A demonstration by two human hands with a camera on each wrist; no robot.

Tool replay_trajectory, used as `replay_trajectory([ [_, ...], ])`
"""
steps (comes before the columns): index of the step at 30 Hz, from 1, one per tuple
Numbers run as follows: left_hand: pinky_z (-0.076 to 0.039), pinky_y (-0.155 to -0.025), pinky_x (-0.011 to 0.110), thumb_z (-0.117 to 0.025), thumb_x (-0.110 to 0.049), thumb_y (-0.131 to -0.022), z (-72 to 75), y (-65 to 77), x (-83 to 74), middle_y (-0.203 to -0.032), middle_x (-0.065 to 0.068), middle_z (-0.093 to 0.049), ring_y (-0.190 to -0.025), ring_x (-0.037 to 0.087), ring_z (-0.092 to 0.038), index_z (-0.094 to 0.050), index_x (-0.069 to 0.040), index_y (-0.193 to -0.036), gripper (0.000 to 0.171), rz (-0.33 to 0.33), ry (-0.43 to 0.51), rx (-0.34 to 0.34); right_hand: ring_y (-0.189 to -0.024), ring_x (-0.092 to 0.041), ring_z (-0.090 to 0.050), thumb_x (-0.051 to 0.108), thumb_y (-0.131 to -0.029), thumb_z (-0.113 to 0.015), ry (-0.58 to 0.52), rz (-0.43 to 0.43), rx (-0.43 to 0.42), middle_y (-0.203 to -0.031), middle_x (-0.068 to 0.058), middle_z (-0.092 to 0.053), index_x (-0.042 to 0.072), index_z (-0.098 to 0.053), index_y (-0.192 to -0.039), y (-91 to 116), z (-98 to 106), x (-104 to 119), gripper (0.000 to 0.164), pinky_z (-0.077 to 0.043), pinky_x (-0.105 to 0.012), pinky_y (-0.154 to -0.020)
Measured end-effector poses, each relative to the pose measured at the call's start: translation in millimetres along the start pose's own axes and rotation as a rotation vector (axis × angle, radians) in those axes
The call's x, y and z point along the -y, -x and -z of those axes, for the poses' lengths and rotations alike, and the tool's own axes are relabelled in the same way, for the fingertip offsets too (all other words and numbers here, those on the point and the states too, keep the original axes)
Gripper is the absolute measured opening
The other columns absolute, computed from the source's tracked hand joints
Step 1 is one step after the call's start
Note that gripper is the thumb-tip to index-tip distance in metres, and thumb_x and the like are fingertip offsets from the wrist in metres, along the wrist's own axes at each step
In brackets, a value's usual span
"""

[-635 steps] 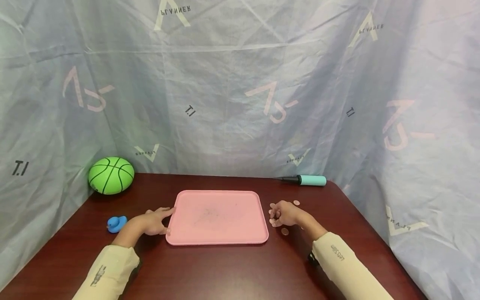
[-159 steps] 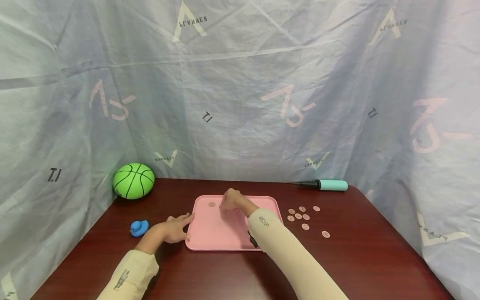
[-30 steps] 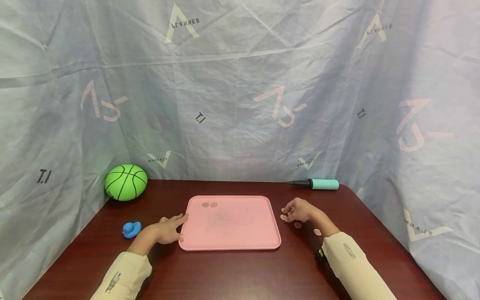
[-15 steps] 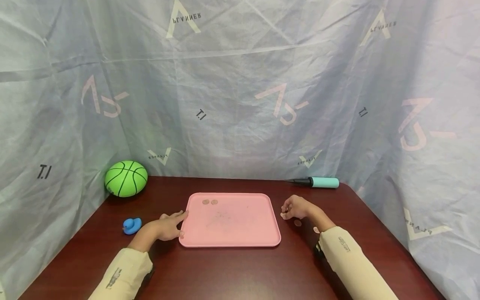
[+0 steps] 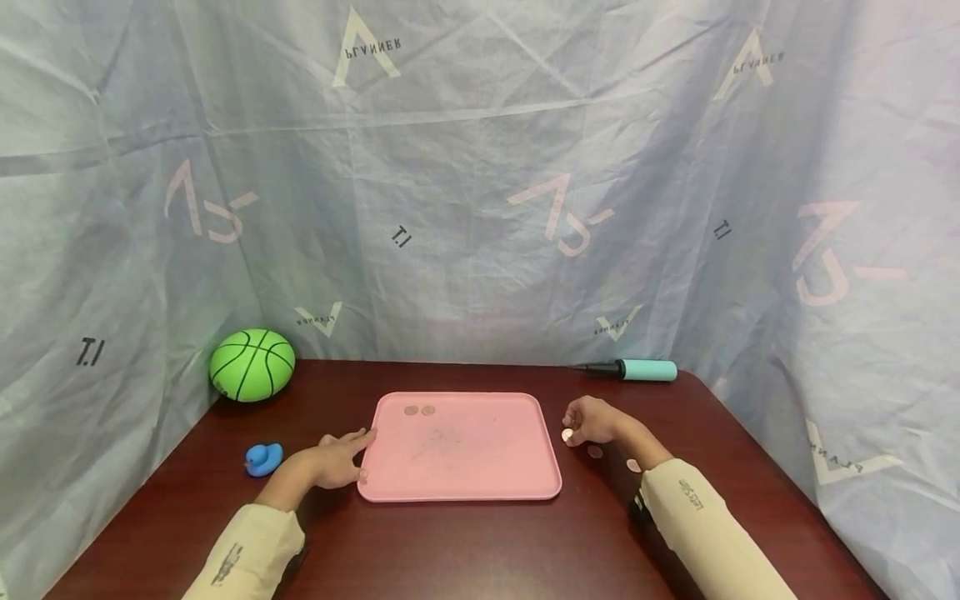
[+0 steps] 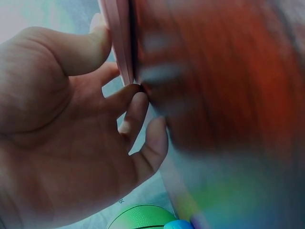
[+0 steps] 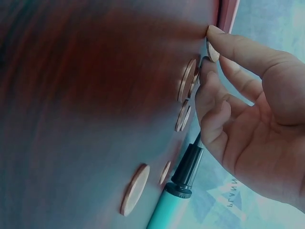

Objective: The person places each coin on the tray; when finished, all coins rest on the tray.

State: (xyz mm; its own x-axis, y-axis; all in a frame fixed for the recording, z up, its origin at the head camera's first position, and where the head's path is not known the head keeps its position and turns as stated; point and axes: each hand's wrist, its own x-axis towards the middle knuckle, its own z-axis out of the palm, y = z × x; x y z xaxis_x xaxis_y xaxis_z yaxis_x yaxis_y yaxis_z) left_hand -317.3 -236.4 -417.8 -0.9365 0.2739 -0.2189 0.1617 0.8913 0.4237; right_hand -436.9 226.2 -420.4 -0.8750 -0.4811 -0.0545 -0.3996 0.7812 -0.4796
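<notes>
1. I see the right hand, its fingers pinching one tilted coin, just right of the pink tray.
2. The left hand, farther from that coin, rests spread fingers on the tray's left rim, gripping nothing.

The person's two arms reach forward in pale sleeves, the right one slanting inward. The left hand points inward, its thumb and index finger set well apart, the other fingers gently bent. The right hand dips downward, thumb and index finger pinched near their tips, the remaining fingers loosely curled.
</notes>
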Motion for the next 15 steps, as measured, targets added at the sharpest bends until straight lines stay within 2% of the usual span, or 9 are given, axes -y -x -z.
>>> replay_trajectory([
  [5, -0.026, -0.105, 0.064, -0.069, -0.022, -0.091, -1.6, -1.8, 3.2, -0.155, 0.03, -0.029, -0.128, 0.05, -0.033, -0.034, -0.003, -0.153, 0.074, -0.015, -0.007, 0.0, -0.059, -0.017, -0.062, 0.001, -0.074, -0.082, -0.075, 0.025, 0.069, -0.075, -0.004, -0.066, -0.002, -0.063, -0.095, 4.8, 2.2, -0.1, 0.028, -0.052, -0.031, -0.064],
  [9, -0.027, -0.105, 0.065, -0.067, -0.026, -0.092, -2.2, -3.1, 5.2, -0.156, 0.029, -0.027, -0.127, 0.05, -0.032, -0.032, -0.004, -0.154, 0.075, -0.016, -0.018, 0.011, -0.047, -0.02, -0.059, -0.005, -0.076, -0.078, -0.144, 0.034, 0.131, -0.071, -0.006, -0.066, -0.003, -0.062, -0.097, 7.8, 3.1, 0.8, 0.027, -0.052, -0.032, -0.054],
  [15, -0.028, -0.104, 0.064, -0.067, -0.028, -0.092, -5.4, -5.8, 7.7, -0.157, 0.027, -0.028, -0.126, 0.047, -0.033, -0.033, -0.007, -0.155, 0.074, -0.008, -0.007, 0.001, -0.045, -0.019, -0.056, -0.003, -0.076, -0.077, -0.103, 0.036, 0.156, -0.071, -0.005, -0.067, 0.001, -0.065, -0.101, 10.1, 1.9, 2.0, 0.028, -0.046, -0.029, -0.049],
])
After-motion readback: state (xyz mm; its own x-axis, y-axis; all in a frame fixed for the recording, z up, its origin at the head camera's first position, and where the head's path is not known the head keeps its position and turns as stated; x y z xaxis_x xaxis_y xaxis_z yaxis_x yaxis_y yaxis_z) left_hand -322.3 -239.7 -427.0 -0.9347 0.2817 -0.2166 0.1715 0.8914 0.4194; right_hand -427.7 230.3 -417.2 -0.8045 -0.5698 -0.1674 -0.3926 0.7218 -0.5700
